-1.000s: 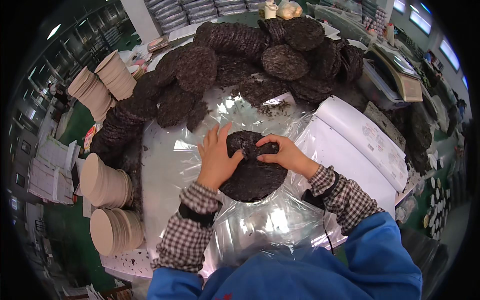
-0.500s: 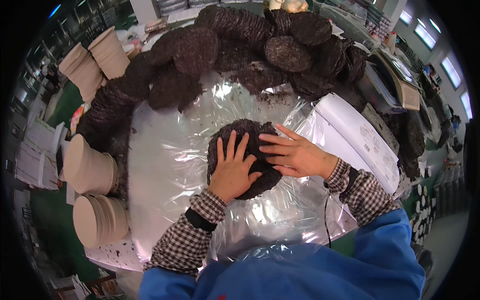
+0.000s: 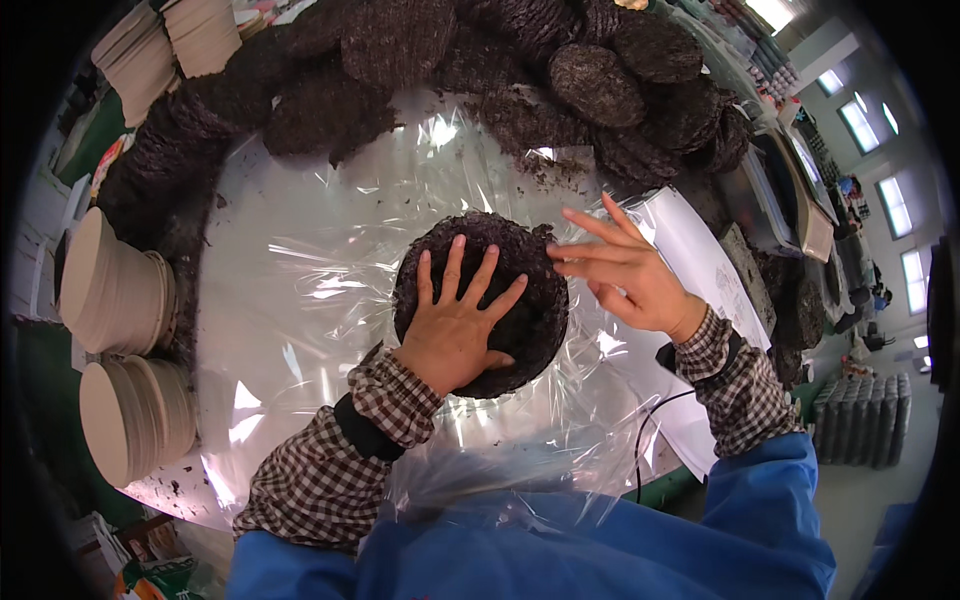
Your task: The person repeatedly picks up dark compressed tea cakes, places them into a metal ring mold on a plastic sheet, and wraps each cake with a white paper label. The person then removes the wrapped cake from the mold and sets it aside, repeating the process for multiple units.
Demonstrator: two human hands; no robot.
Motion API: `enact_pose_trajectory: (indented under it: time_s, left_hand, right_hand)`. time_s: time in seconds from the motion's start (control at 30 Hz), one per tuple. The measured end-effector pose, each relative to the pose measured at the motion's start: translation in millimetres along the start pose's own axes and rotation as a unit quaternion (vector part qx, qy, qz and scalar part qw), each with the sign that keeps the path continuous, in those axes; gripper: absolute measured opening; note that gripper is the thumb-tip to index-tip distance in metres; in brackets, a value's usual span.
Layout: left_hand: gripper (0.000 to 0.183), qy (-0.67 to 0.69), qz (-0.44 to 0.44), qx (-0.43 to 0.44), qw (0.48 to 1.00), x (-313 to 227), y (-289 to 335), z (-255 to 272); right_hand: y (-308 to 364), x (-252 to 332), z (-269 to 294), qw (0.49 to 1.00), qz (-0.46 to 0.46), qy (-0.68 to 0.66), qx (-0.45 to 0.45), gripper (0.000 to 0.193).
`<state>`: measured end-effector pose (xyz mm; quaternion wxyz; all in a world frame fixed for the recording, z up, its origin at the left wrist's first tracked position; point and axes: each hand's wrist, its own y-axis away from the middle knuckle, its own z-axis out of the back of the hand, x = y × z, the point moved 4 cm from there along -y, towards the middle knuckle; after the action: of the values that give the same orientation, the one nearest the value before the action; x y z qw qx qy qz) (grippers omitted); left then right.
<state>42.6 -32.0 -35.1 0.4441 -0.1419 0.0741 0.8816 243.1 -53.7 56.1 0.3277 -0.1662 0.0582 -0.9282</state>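
A round, dark cake that looks like dried seaweed [image 3: 540, 310] lies on clear plastic film [image 3: 300, 330] in the middle of the table. My left hand [image 3: 448, 325] rests flat on its top, fingers spread wide. At the cake's upper right rim is my right hand [image 3: 645, 282]. Its fingers are stretched out and apart, with two fingertips at or just beside the rim; whether they touch it is hard to tell. I make out nothing held in that hand.
Many dark seaweed cakes [image 3: 400, 45] are heaped along the far side of the table. Stacks of round beige discs [image 3: 110, 280] stand at the left. Printed white sheets [image 3: 700, 240] lie to the right, near a grey bin [image 3: 770, 195]. A black cord [image 3: 645, 430] hangs at the near edge.
My right hand has drawn back from the cake's top to its upper right rim, its fingers lifted. The left hand stays flat on the cake. The whole view has shifted slightly.
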Motion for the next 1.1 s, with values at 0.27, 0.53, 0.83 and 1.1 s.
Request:
enact_pose_trajectory:
  time_s: [0.27,0.53,0.83,1.1]
  left_hand:
    - [0.081,0.017,-0.019,-0.026,0.999,4,-2,-2]
    - [0.083,0.0,-0.013,-0.009,1.0,1,-2,9]
    - [0.08,0.003,-0.011,0.006,1.0,2,-2,15]
    - [0.077,0.001,-0.016,0.007,1.0,2,-7,15]
  right_hand:
    - [-19,-54,-2,0.976,-0.128,-0.178,0.009,0.032]
    - [-85,-219,-53,0.965,-0.213,0.15,0.001,0.023]
    - [-80,-267,-111,0.887,-0.442,0.134,-0.002,0.106]
    - [-37,-314,-69,0.907,-0.379,-0.08,-0.166,0.111]
